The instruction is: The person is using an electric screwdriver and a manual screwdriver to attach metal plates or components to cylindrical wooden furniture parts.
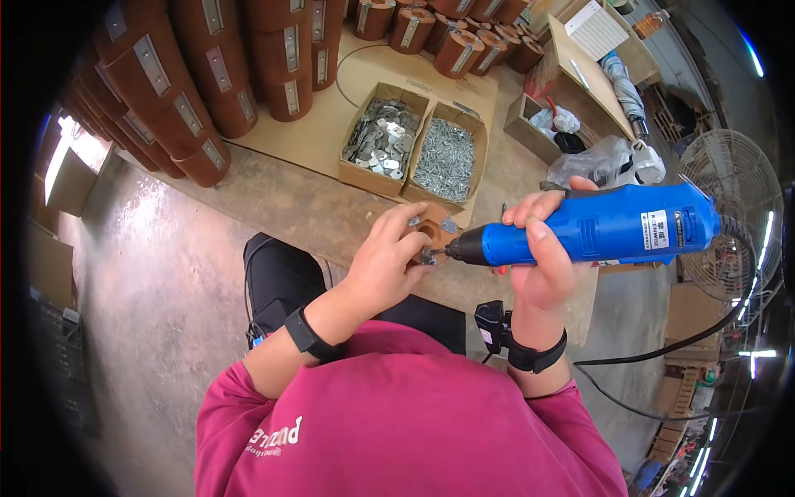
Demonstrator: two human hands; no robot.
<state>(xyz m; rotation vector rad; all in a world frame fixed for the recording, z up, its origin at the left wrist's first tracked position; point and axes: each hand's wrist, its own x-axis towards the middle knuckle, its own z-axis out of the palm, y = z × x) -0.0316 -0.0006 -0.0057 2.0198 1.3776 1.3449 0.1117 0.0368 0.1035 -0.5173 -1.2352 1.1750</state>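
My right hand [542,257] grips a blue corded electric screwdriver [604,230], held level with its black tip pointing left. The tip meets a small metal plate on a brown block [435,229]. My left hand [387,258] holds that block and plate from the left, fingers curled around them. Both wrists wear black bands. The block is mostly hidden behind my left fingers.
Two open cardboard boxes sit ahead, one with flat metal plates [381,137], one with screws [445,159]. Stacks of brown coil-like parts [207,74] with metal strips stand at the back left. A wire fan [729,207] stands at right, a wooden bench [592,74] behind it.
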